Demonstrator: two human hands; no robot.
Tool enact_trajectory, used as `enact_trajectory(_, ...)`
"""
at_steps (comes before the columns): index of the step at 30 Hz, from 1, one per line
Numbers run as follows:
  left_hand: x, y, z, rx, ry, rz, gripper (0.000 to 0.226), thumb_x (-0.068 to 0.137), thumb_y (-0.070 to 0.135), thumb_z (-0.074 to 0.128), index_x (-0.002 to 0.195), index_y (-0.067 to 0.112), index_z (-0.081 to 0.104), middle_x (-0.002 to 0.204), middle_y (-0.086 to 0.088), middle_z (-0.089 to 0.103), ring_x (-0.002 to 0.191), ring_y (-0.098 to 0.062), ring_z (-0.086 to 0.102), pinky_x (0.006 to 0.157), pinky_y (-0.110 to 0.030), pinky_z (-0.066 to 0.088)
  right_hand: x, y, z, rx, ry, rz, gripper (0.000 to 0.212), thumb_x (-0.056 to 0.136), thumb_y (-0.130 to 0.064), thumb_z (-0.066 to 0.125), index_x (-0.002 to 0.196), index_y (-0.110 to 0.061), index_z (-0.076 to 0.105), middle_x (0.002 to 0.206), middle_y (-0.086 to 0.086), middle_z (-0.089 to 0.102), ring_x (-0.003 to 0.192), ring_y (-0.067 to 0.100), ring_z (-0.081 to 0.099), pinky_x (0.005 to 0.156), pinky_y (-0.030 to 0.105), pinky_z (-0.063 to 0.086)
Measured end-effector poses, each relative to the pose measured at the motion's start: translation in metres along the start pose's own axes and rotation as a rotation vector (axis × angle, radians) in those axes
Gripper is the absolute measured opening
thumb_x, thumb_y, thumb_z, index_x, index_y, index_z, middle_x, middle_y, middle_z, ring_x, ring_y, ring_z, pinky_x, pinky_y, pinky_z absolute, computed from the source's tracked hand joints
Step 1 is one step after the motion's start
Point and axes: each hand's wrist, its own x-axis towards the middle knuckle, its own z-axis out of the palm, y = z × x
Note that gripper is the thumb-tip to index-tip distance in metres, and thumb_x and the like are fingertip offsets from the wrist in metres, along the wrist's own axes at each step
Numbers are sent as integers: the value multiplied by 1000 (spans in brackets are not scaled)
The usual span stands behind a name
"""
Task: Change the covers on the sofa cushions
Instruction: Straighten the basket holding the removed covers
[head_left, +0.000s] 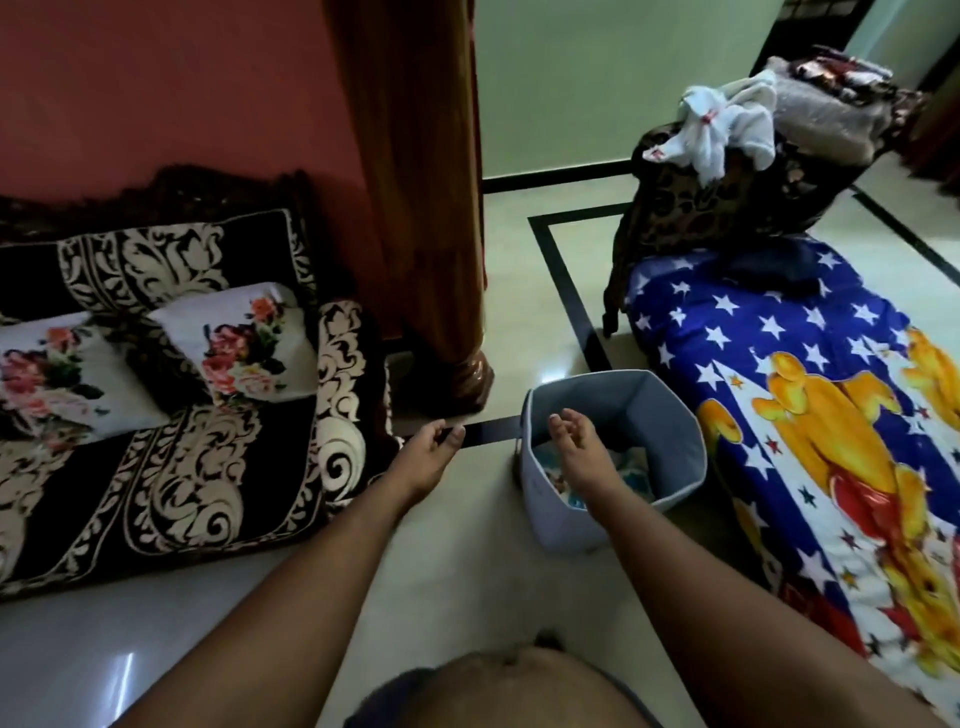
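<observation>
Grey fabric bin rim, r. hand above

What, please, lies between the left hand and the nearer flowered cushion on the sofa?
In the head view, only the sofa's black-and-cream armrest lies between the left hand and the cushion.

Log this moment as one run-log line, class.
left hand: open, empty | right hand: open, over bin | cushions: two on sofa
</observation>
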Motion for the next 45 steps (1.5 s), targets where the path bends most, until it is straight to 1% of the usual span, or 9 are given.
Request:
enact_trajectory(3, 18, 31, 32, 10, -24, 13, 68, 101, 50, 48, 155, 11, 34, 156, -8, 41, 141, -20, 40, 102, -21, 28, 15, -5, -34, 32, 32, 17, 63, 99, -47, 54, 149, -12, 39, 141, 5, 52, 123, 15, 51, 99, 29, 42)
enact_trajectory(8, 59, 65, 61, 4, -74, 18, 71, 99, 55, 50, 155, 14, 34, 156, -8, 42, 140, -21, 42, 110, -29, 34, 52, -3, -71, 40, 57, 52, 97, 70, -86, 57, 144, -27, 43, 139, -3, 52, 127, 19, 52, 103, 54, 51)
enact_trajectory(12, 107, 79, 66, 16, -108, -11, 71, 99, 56, 49, 155, 16, 34, 156, -7, 41, 142, -23, 41, 115, -37, 34, 86, -18, -81, 10, 100, 73, 64, 97, -54, 53, 150, -20, 40, 146, 3, 49, 132, 23, 49, 109, 50, 45)
enact_trajectory(17, 184, 85, 67, 19, -152, -46, 72, 97, 58, 49, 152, 14, 39, 152, -8, 47, 138, -24, 45, 114, -37, 37, 148, -19, -82, -25, 104, 144, 60, 99, -52, 52, 150, -25, 39, 147, 4, 50, 127, 20, 51, 109, 49, 45)
enact_trajectory(23, 272, 76, 73, 48, -238, -189, 69, 99, 55, 50, 152, 13, 40, 152, -9, 47, 136, -24, 46, 107, -32, 36, 224, -11, -80, 0, 142, 250, 55, 102, -44, 51, 150, -21, 38, 139, 2, 53, 115, 15, 54, 73, 19, 47)
enact_trajectory(29, 349, 54, 95, 140, -309, -289, 71, 97, 61, 46, 151, 15, 40, 154, -7, 45, 138, -25, 45, 114, -40, 37, 289, 23, -78, 65, 203, 375, 60, 97, -55, 52, 148, -26, 41, 140, 1, 53, 125, 20, 55, 104, 43, 49)
enact_trajectory(35, 425, 19, 146, 179, -300, -338, 69, 98, 62, 43, 149, 15, 44, 151, -9, 48, 136, -27, 46, 112, -41, 39, 355, 104, -77, 64, 183, 411, 100, 58, -97, 53, 138, -38, 47, 136, -1, 57, 123, 18, 58, 105, 49, 49)
enact_trajectory(41, 491, -28, 203, 120, -233, -417, 82, 94, 71, 38, 151, 12, 42, 153, -12, 45, 138, -31, 44, 114, -41, 36, 408, 167, -71, 88, 180, 467, 64, 88, -62, 57, 142, -30, 45, 136, 0, 56, 121, 18, 58, 63, 12, 51)
enact_trajectory(45, 524, -60, 232, 60, -214, -516, 86, 92, 78, 29, 138, 11, 57, 132, -13, 62, 117, -31, 58, 101, -43, 48, 431, 201, -61, 152, 191, 485, 57, 94, -52, 60, 144, -30, 43, 140, 3, 53, 123, 20, 57, 60, 10, 52)
